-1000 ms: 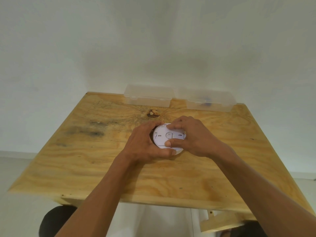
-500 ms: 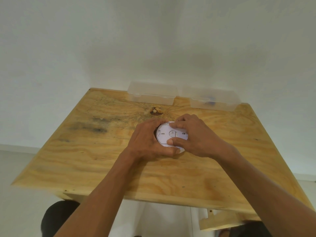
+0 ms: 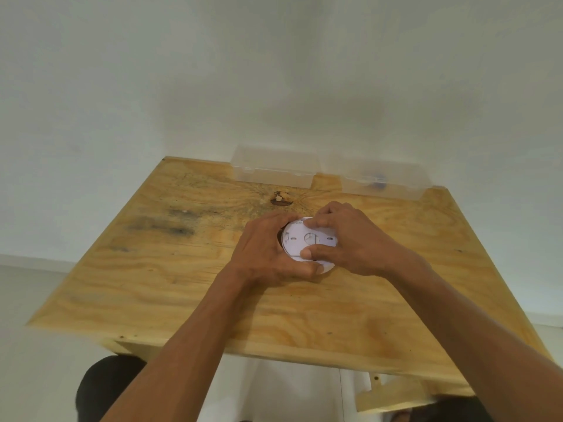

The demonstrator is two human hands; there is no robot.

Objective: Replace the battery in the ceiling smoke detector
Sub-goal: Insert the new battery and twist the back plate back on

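Note:
A round white smoke detector [image 3: 300, 240] lies on the plywood table [image 3: 182, 284], its flat back plate with slots and a centre circle facing up. My left hand [image 3: 265, 254] wraps around its left and near rim, thumb along the front edge. My right hand [image 3: 350, 239] grips it from the right, with fingers over the far rim and the thumb pressed on the plate. Most of the detector's body is hidden by both hands. No battery shows.
Two clear plastic boxes stand at the table's far edge against the white wall: one [image 3: 274, 167] at centre, one [image 3: 384, 181] to the right holding something small and dark. A dark knot [image 3: 280, 200] marks the wood just beyond the hands.
Both hands stay clamped on the detector. My right thumb has shifted slightly on the plate, and the view has drifted a little, so the table sits higher and further right.

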